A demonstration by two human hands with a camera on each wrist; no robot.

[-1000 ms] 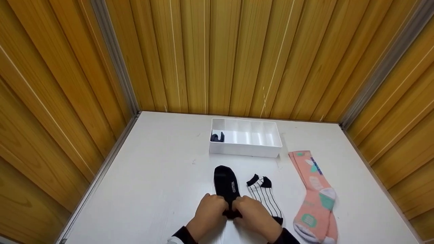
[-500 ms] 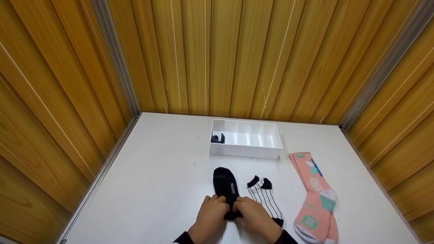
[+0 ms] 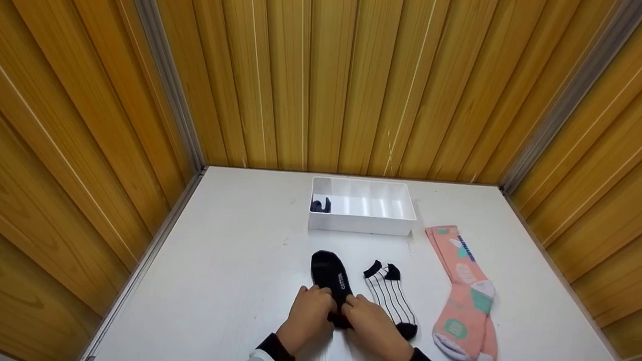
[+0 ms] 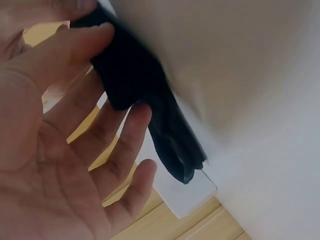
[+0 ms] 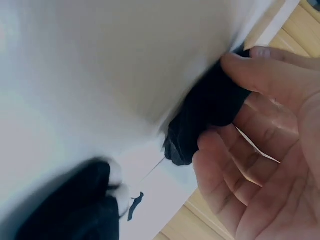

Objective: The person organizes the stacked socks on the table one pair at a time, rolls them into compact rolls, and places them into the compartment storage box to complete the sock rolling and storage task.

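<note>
A black ankle sock (image 3: 327, 268) with pale "COTTON" lettering lies lengthwise on the white table in the head view. At its near end, my left hand (image 3: 307, 313) and right hand (image 3: 371, 323) pinch the fabric from either side. In the left wrist view, the left thumb lies over the sock (image 4: 135, 72) and the fingers sit under its folded edge. The right wrist view has the right hand (image 5: 275, 135) pinching the sock (image 5: 202, 107) between thumb and fingers. Close to the right hand lies a white sock with black stripes (image 3: 391, 296), dark at both ends.
Behind the socks stands a white divided box (image 3: 361, 224), with a dark folded item (image 3: 321, 205) in its left compartment. A pair of long pink socks (image 3: 464, 296) lies at the right. Wood-patterned panels (image 3: 351, 85) wall the table at the back and both sides.
The black sock's far end has shifted slightly left and nearer, so the sock slants more. Both hands keep their pinch on its near end, with small finger movements.
</note>
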